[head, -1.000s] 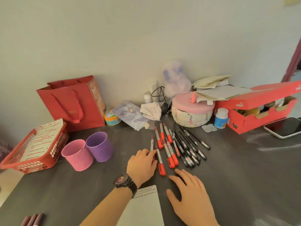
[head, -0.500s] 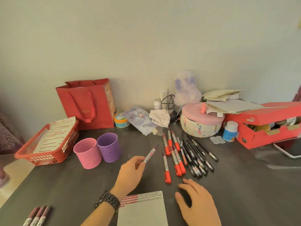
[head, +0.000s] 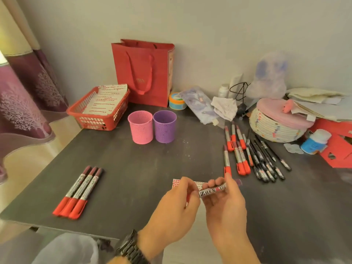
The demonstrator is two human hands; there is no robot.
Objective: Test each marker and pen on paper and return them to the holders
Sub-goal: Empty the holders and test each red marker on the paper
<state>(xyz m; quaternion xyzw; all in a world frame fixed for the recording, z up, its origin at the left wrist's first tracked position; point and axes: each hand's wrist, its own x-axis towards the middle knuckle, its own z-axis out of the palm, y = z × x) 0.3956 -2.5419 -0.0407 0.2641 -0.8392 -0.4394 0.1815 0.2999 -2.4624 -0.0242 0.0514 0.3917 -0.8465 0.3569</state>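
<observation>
On the head camera I see both hands meet above the dark grey table (head: 133, 164). The left hand (head: 177, 212) pinches one end of the silver-barrelled lettered marker (head: 212, 189), and the right hand (head: 225, 206) curls round the other. Beneath it lies the white red-marked paper (head: 176, 182). The pink perforated holder (head: 140, 130) and the purple perforated holder (head: 164, 129) stand touching, well behind.

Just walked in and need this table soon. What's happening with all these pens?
A person holds one marker in both hands above a sheet of paper: the left hand pinches one end, the right hand grips the barrel. It looks about to be uncapped. At the left front of the table lie three markers; a bunch of markers and pens lies on the right. Nothing sticks out of the pink holder or the purple holder.
</observation>
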